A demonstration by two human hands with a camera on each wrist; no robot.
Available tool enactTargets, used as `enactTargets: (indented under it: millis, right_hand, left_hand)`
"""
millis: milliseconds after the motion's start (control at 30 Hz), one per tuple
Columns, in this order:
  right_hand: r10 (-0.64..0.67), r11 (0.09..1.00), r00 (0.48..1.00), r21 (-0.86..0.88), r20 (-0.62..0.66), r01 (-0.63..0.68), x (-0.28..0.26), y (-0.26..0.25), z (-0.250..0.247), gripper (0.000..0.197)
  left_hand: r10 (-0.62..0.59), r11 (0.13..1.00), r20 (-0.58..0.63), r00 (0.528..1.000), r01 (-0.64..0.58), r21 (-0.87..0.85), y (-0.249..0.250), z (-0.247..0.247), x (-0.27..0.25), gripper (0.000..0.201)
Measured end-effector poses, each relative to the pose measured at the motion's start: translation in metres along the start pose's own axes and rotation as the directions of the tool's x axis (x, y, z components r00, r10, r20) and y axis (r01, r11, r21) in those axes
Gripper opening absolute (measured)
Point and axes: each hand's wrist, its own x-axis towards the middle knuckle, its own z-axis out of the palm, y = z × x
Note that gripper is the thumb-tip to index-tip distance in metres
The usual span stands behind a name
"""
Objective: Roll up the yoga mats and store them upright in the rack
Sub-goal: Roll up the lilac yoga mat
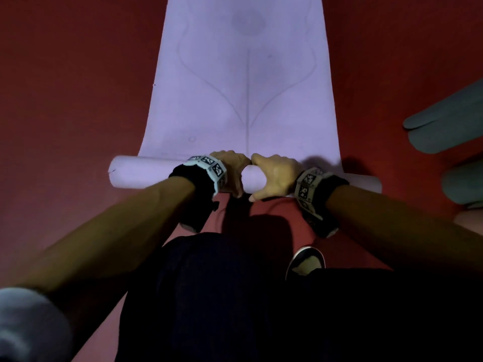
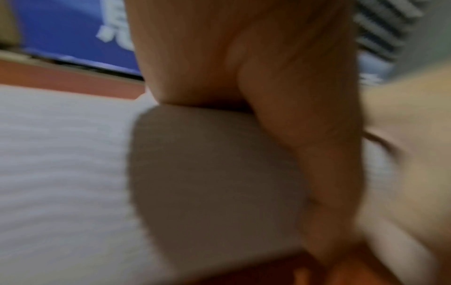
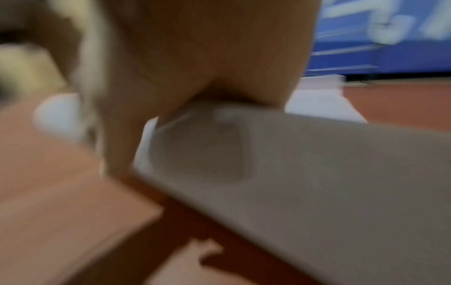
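Note:
A lavender yoga mat [image 1: 243, 87] lies flat on the red floor and stretches away from me. Its near end is wound into a roll [image 1: 141, 173] that lies crosswise. My left hand [image 1: 232, 171] and right hand [image 1: 274, 173] sit side by side on the middle of the roll, fingers curled over its far side and thumbs on the near side. The left wrist view, blurred, shows the left hand [image 2: 244, 57] pressed onto the roll [image 2: 207, 183]. In the right wrist view, also blurred, the right hand [image 3: 207, 48] lies on top of the roll [image 3: 317, 183].
Two grey-green rolled mats [image 1: 444, 121] [image 1: 462, 184] lie on the floor at the right edge. My dark-trousered knee and a shoe [image 1: 305, 262] are just behind the roll. A blue board [image 2: 61, 29] stands along the far side of the floor.

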Motion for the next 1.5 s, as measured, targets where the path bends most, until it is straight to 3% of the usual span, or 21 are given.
enactTargets:
  millis: [100,167,267,333,433,500,567,633,700,767,833,933,1033,1167,1300,1400,1500]
  right_hand:
    - [-0.024,1.0,0.997,-0.015,-0.076,0.023,-0.008,-0.006,0.01,0.082]
    - [-0.003,1.0,0.998,0.005,-0.065,0.004,-0.005,-0.009,0.003,0.074]
    - [0.006,0.999,1.0,0.054,0.023,-0.007,0.004,-0.004,-0.01,0.069]
    - [-0.002,0.996,0.995,0.093,0.103,-0.008,0.008,-0.002,-0.016,0.069]
    - [-0.027,0.991,0.987,0.133,0.157,0.006,0.008,-0.004,-0.02,0.074]
    - [-0.035,0.995,0.995,0.1,0.095,0.026,0.004,-0.007,-0.018,0.082]
    - [-0.054,0.998,0.999,0.02,0.01,0.053,0.0,-0.009,-0.01,0.087]
    - [-0.06,0.998,0.998,-0.009,-0.027,0.06,0.0,-0.008,-0.005,0.08]
    - [-0.036,0.999,0.999,0.021,-0.012,0.036,0.002,-0.004,-0.009,0.074]
    - [-0.015,0.998,0.998,0.07,0.063,0.011,0.004,0.0,-0.015,0.072]
    - [-0.014,0.997,0.99,0.076,0.139,0.003,0.007,0.003,-0.02,0.071]
    - [-0.014,0.997,0.991,0.075,0.132,0.005,0.005,0.004,-0.019,0.08]
    - [-0.002,1.0,1.0,0.008,-0.006,0.002,-0.002,0.003,-0.008,0.09]
    - [0.024,1.0,1.0,-0.005,-0.014,-0.024,0.004,0.001,-0.005,0.08]
    - [0.012,0.996,0.987,0.083,0.163,-0.026,0.013,0.008,-0.017,0.083]
    - [-0.024,0.989,0.981,0.148,0.191,-0.005,0.012,0.008,-0.02,0.084]
    - [-0.044,0.995,0.997,0.09,0.057,0.039,0.005,0.006,-0.015,0.093]
  left_hand:
    - [0.025,0.992,0.139,0.99,-0.007,-0.13,-0.017,-0.008,-0.005,0.054]
    - [0.052,0.983,0.175,0.983,-0.02,-0.182,-0.02,-0.01,-0.008,0.055]
    - [0.093,0.994,0.0,0.996,-0.092,-0.058,-0.01,-0.007,-0.007,0.075]
    - [0.1,0.995,-0.091,0.991,-0.1,0.003,-0.005,-0.003,-0.004,0.077]
    - [0.069,0.991,0.037,0.997,-0.064,-0.114,-0.011,-0.003,0.003,0.06]
    - [0.12,0.942,0.109,0.987,-0.079,-0.325,-0.021,-0.001,0.008,0.055]
    - [0.176,0.914,0.179,0.968,-0.093,-0.394,-0.029,-0.006,0.009,0.063]
    - [0.12,0.959,0.188,0.975,-0.065,-0.275,-0.023,-0.01,0.001,0.065]
    - [0.104,0.988,0.043,0.994,-0.099,-0.118,-0.015,-0.008,-0.001,0.065]
    - [0.128,0.992,-0.092,0.987,-0.128,0.011,-0.006,0.0,-0.003,0.08]
    - [0.15,0.987,-0.15,0.977,-0.14,0.075,-0.001,0.008,-0.003,0.081]
    - [0.067,0.997,-0.101,0.993,-0.064,0.038,0.002,0.0,0.004,0.069]
    - [0.044,0.997,0.026,0.999,-0.042,-0.062,-0.002,-0.004,0.01,0.064]
    - [0.067,0.986,0.025,0.997,-0.062,-0.156,-0.008,0.002,0.013,0.043]
    - [0.129,0.99,-0.135,0.982,-0.12,0.073,-0.002,0.007,0.001,0.087]
    - [0.103,0.993,-0.148,0.984,-0.095,0.064,-0.004,0.005,-0.001,0.077]
    - [0.077,0.997,-0.073,0.994,-0.079,-0.021,-0.012,-0.004,0.003,0.066]
